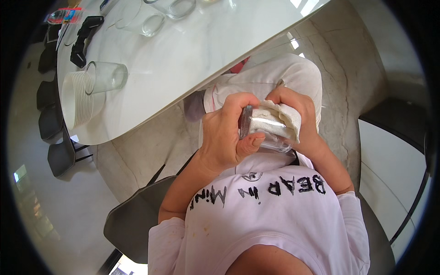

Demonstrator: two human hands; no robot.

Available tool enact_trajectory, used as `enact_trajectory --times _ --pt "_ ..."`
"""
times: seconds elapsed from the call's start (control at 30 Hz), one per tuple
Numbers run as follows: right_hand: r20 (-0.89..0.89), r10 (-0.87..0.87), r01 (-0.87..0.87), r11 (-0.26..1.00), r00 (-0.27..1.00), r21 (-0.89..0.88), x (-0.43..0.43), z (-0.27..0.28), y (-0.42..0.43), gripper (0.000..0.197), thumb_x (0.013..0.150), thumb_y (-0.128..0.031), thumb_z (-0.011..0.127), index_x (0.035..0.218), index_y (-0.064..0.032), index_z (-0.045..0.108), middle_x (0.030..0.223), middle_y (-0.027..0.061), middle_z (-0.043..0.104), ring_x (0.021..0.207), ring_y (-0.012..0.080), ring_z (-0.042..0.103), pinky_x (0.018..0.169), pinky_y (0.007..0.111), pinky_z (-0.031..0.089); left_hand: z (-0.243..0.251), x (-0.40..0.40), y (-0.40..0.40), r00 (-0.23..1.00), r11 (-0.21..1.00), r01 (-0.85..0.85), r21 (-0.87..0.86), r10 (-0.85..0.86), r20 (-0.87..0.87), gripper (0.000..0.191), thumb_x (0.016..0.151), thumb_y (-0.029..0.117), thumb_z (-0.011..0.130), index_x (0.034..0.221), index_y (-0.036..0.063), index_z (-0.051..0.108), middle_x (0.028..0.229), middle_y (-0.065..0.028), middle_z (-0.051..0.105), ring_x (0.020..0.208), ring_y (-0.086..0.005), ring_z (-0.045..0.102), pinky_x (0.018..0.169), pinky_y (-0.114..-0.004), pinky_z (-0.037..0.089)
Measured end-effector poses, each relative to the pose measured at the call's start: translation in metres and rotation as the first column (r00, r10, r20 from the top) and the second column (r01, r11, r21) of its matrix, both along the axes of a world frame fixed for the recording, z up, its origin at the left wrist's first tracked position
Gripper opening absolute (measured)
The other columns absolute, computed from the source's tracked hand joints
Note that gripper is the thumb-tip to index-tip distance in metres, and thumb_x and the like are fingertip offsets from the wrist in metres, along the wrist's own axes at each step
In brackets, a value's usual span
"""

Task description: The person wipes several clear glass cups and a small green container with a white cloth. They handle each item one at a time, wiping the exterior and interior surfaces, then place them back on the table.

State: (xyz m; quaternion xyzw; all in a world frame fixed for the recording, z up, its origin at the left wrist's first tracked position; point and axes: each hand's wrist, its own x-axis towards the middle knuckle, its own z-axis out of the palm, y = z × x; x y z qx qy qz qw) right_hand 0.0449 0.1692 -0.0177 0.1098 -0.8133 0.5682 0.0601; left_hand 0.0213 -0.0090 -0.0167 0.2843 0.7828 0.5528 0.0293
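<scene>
A clear drinking glass lies tilted sideways above my lap. My left hand wraps around its thick base, with the thumb along the near side. Inside the glass, and spilling over its rim, is a white cloth. My right hand grips this cloth at the mouth of the glass; most of its fingers are hidden behind the cloth and glass.
On the white marble-look table are a glass on its side, a stack of white bowls, a black game controller, more glasses and a plastic bottle. Dark chairs line the far side.
</scene>
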Motion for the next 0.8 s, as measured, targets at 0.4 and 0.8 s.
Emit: enact_trajectory --times 0.4,0.8 --pt "0.031 -0.057 0.056 0.998 0.998 0.024 -0.001 -0.008 0.000 0.028 0.065 -0.012 0.076 0.080 -0.0031 0.054 0.069 0.0108 0.057 0.060 0.0239 0.059 0.055 0.031 0.044 0.004 -0.006 -0.004 0.996 0.986 0.064 -0.156 -0.072 -0.047 0.071 0.075 0.067 0.058 0.111 0.0061 0.051 0.093 -0.0098 0.061 0.076 -0.0267 0.063 0.060 -0.034 0.050" --pt "0.570 0.304 0.296 0.620 0.763 -0.727 0.008 -0.024 -0.012 0.032 0.077 -0.011 0.071 0.107 -0.0027 0.062 0.097 0.0065 0.065 0.085 0.0122 0.062 0.068 0.025 0.052 0.000 -0.006 0.002 0.999 0.999 0.040 0.009 -0.040 -0.005 0.082 0.064 0.048 0.080 0.126 0.0050 0.046 0.108 -0.0110 0.052 0.096 -0.0245 0.055 0.081 -0.036 0.048"
